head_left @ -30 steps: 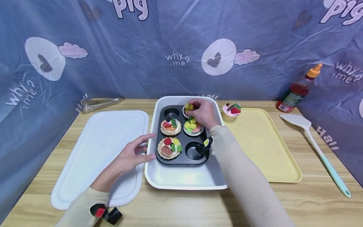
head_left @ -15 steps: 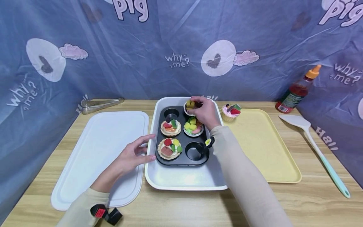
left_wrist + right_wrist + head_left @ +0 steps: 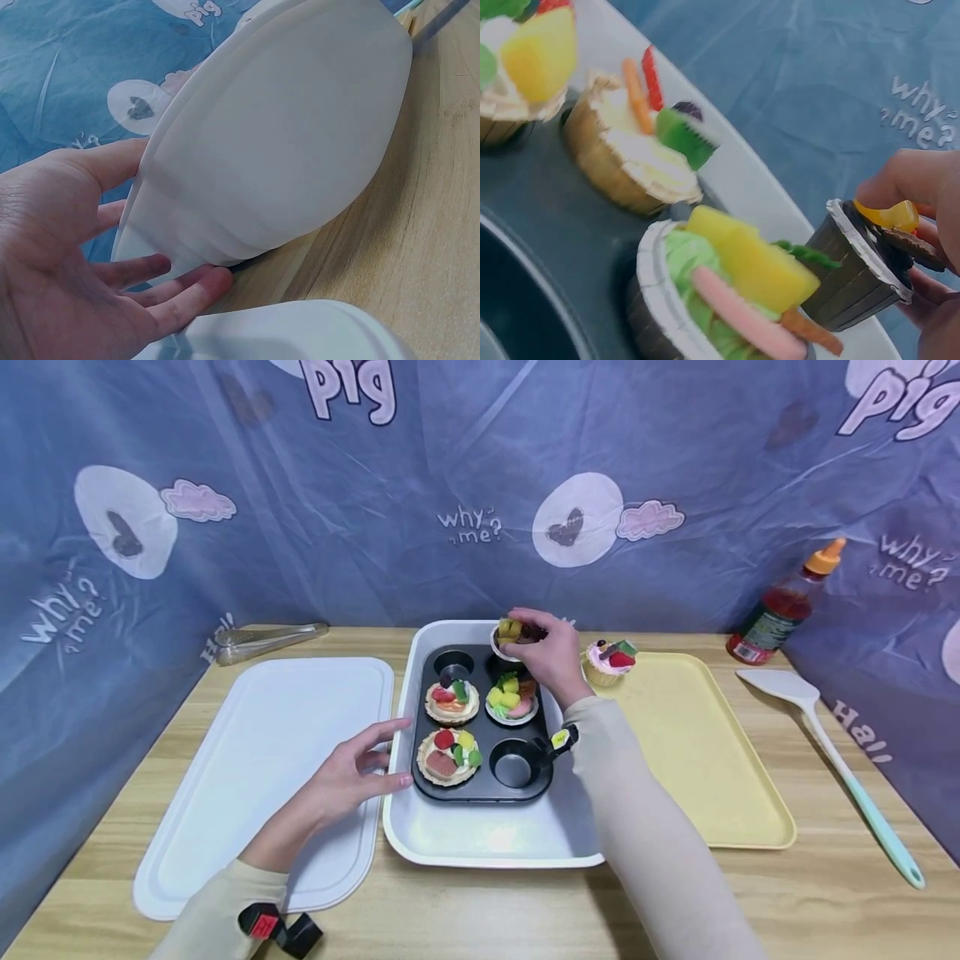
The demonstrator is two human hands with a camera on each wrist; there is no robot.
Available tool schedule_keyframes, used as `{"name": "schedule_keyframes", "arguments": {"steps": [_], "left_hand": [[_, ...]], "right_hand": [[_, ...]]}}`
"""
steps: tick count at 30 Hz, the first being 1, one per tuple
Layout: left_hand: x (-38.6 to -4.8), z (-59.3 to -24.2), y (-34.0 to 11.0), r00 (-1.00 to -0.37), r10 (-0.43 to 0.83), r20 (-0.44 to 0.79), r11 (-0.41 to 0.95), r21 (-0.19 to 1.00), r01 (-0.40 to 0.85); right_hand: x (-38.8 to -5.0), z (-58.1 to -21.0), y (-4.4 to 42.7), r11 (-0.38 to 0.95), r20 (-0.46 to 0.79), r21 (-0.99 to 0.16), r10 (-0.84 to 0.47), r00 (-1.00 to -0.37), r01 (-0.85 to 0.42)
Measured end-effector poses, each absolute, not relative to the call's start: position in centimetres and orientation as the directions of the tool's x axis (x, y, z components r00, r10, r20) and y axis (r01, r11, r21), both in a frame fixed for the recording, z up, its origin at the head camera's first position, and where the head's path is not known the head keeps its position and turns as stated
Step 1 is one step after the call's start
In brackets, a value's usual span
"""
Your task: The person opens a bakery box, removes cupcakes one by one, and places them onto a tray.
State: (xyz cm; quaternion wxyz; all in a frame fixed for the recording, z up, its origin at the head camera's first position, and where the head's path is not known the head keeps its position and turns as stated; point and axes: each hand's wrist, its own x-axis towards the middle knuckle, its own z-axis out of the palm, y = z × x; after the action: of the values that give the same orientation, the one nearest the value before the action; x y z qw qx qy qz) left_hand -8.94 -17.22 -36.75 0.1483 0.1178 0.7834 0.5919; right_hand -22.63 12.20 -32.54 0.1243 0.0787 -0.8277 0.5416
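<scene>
So we've got the right hand (image 3: 551, 652) pinching a dark cupcake (image 3: 841, 277) by its top, thumb on one side and fingers on the other, with the chunky yellow topping poking out between them. The cupcake's up in the air over the back right end of the black muffin tin (image 3: 483, 791), tilted a bit as we see it from the right wrist. Over on the left hand (image 3: 348, 772) the fingers are spread apart, tips touching the left side of the deep white tray (image 3: 495, 839) that the tin sits in. Right in front of the lifted cupcake we can see a green-cream cupcake (image 3: 512, 703) in the middle right cup, and there are two fruit tarts down the left row, one in the middle cup (image 3: 452, 703) and one up front (image 3: 447, 757). Further out, we have a flat white tray (image 3: 255, 760) to the left with metal tongs (image 3: 266, 645) behind it, then a yellow tray (image 3: 690, 752) to the right with a pink-cream cupcake (image 3: 606, 663) at its back left corner. Past that, we spot a mint-handled spatula (image 3: 873, 812) and a sauce bottle (image 3: 776, 620), all on a wooden table (image 3: 465, 914).
</scene>
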Motion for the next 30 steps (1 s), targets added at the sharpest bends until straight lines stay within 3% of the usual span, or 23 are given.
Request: {"name": "schedule_keyframes", "arguments": {"steps": [30], "left_hand": [[-8.8, -36.9, -17.4, -0.927, 0.370, -0.062, 0.268, 0.963, 0.042]], "right_hand": [[-19.7, -28.3, 17.3, 0.290, 0.308, -0.918, 0.094, -0.947, -0.270]]}}
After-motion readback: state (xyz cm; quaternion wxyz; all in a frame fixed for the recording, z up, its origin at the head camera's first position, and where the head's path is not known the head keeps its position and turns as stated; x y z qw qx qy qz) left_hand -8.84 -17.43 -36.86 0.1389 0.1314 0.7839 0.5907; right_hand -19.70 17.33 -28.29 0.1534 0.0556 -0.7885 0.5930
